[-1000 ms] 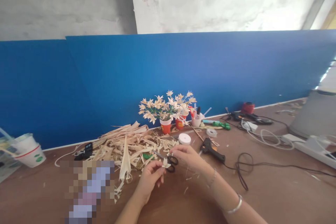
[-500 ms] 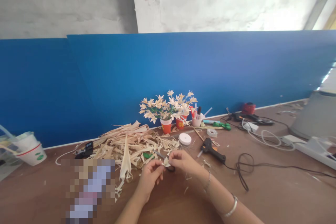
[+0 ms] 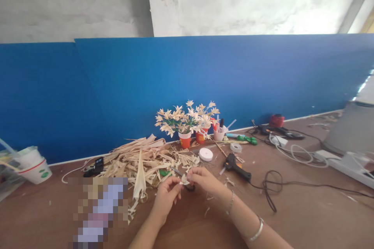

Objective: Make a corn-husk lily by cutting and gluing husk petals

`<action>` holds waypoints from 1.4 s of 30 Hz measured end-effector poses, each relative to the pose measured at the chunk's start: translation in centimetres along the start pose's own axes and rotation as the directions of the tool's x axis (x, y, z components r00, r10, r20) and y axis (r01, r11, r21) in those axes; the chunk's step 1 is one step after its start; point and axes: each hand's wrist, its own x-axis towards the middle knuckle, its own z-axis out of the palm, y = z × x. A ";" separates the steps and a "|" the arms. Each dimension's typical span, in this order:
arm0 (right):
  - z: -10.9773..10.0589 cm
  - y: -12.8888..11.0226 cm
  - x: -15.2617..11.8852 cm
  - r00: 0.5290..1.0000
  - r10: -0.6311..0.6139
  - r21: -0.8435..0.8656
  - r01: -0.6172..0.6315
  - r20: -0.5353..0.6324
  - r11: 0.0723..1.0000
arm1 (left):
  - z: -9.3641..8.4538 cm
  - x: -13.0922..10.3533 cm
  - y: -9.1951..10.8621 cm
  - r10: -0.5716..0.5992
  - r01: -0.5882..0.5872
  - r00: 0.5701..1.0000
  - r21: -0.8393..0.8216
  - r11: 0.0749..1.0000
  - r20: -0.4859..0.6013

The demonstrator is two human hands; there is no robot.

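Note:
Between my two hands is a small cream flower (image 3: 184, 180) that looks made of dried husk. My left hand (image 3: 167, 196) pinches its left side between thumb and fingertips. Closed on the right side of the same flower is my right hand (image 3: 201, 179). Scissors (image 3: 189, 188) lie on the table just behind the flower, partly hidden by it and my fingers. A heap of dried husk strips (image 3: 140, 163) spreads out beyond my left hand. Finished-looking husk flowers (image 3: 187, 118) stand in a red and white paper cup (image 3: 185, 140) farther back.
A black glue gun (image 3: 238, 168) lies right of my hands, its cord looping across the table. Near it are a white tape roll (image 3: 206, 154) and a clear tape roll (image 3: 235, 147). A power strip (image 3: 347, 167) sits far right; a white cup (image 3: 36, 171) stands far left.
My right fingers have shifted slightly on the flower, whose petals now show a little more spread. My left hand has stayed nearly still.

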 end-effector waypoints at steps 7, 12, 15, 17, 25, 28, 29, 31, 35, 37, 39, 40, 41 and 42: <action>0.0 -0.2 -0.2 0.997 0.001 0.016 -0.002 0.073 1.000 | -0.1 0.0 0.1 0.013 -0.013 1.000 0.004 1.000 0.007; -0.1 0.1 -0.3 0.994 0.019 -0.023 -0.017 0.105 1.000 | -0.2 0.1 -0.2 0.004 -0.005 1.000 0.019 1.000 0.026; 0.0 0.0 -0.4 0.995 0.035 -0.045 -0.031 0.089 0.998 | -0.1 -0.1 0.1 0.001 0.000 0.999 -0.010 1.000 0.046; 0.0 -0.1 -0.4 0.996 0.028 -0.033 -0.025 0.087 0.999 | 0.0 -0.2 0.4 -0.020 0.023 0.998 -0.049 0.999 0.066; 0.1 -0.3 -0.4 0.995 0.048 -0.027 -0.046 0.087 0.999 | 0.0 -0.5 0.8 -0.068 0.086 0.989 -0.144 0.986 0.129; 0.1 -0.2 -0.4 0.995 0.041 -0.033 -0.038 0.089 0.999 | 0.0 -0.5 0.8 -0.068 0.089 0.988 -0.154 0.984 0.136; 0.1 -0.2 -0.4 0.995 0.041 -0.033 -0.038 0.087 0.999 | 0.0 -0.5 0.9 -0.071 0.092 0.989 -0.156 0.984 0.130; 0.1 -0.2 -0.4 0.995 0.046 -0.027 -0.044 0.088 0.999 | 0.0 -0.6 0.9 -0.079 0.098 0.989 -0.159 0.982 0.122; 0.1 -0.1 -0.4 0.994 0.049 -0.030 -0.046 0.097 0.998 | 0.0 -0.5 0.8 -0.078 0.098 0.989 -0.170 0.981 0.124; 0.0 -0.1 -0.4 0.994 0.057 -0.039 -0.054 0.096 0.998 | -0.1 -0.5 0.7 -0.070 0.094 0.989 -0.180 0.979 0.132; 0.0 0.0 -0.3 0.994 0.058 -0.034 -0.055 0.097 0.998 | -0.1 -0.5 0.7 -0.066 0.093 0.987 -0.191 0.977 0.143; 0.0 0.1 -0.3 0.994 0.055 -0.028 -0.053 0.099 0.998 | -0.1 -0.5 0.7 -0.067 0.096 0.987 -0.197 0.976 0.147; 0.0 0.1 -0.3 0.993 0.054 -0.025 -0.052 0.102 0.998 | -0.1 -0.5 0.7 -0.070 0.099 0.986 -0.200 0.975 0.149; 0.0 0.1 -0.3 0.993 0.053 -0.022 -0.051 0.105 0.998 | -0.1 -0.5 0.7 -0.073 0.103 0.986 -0.203 0.974 0.151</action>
